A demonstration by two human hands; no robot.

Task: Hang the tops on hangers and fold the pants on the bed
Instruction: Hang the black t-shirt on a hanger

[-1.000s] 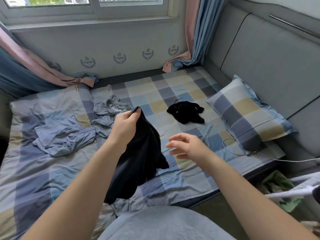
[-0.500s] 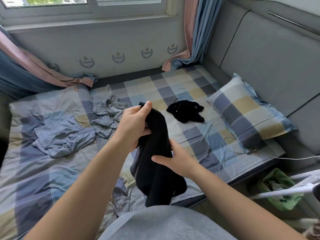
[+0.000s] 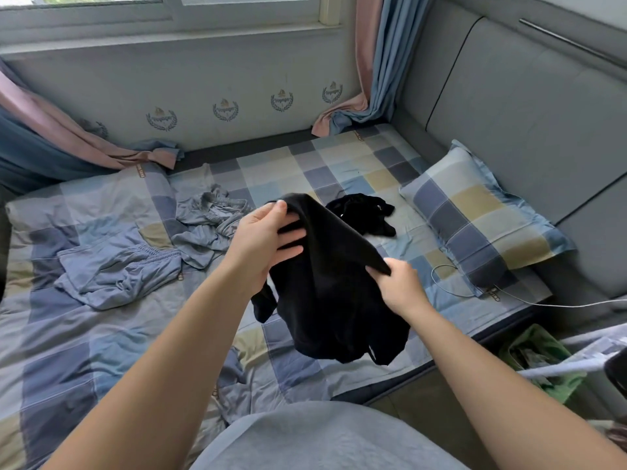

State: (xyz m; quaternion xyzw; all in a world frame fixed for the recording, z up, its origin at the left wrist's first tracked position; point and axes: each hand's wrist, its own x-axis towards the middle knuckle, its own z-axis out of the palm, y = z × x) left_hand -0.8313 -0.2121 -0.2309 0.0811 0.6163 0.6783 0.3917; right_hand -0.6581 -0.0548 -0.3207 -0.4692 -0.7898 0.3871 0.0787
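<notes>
A black garment point(image 3: 332, 286) hangs in the air above the checked bed point(image 3: 288, 164). My left hand point(image 3: 264, 239) grips its upper edge, thumb on top. My right hand point(image 3: 400, 286) pinches the same edge further right, so the cloth is stretched between both hands and drapes down. A second black garment point(image 3: 363, 212) lies crumpled on the bed behind it. Two grey-blue garments lie on the left of the bed: one point(image 3: 118, 269) spread flat, one point(image 3: 210, 222) bunched.
A checked pillow point(image 3: 481, 212) rests against the grey padded headboard point(image 3: 543, 113) at right. A white cable point(image 3: 543, 301) runs off the bed's right edge. A green bag point(image 3: 543, 354) and a white rail point(image 3: 576, 364) sit on the floor at lower right. Curtains point(image 3: 376, 62) hang by the window.
My right hand reached to the black garment and took hold of its edge. Both hands have now pulled apart, spreading the cloth between them and lifting it.
</notes>
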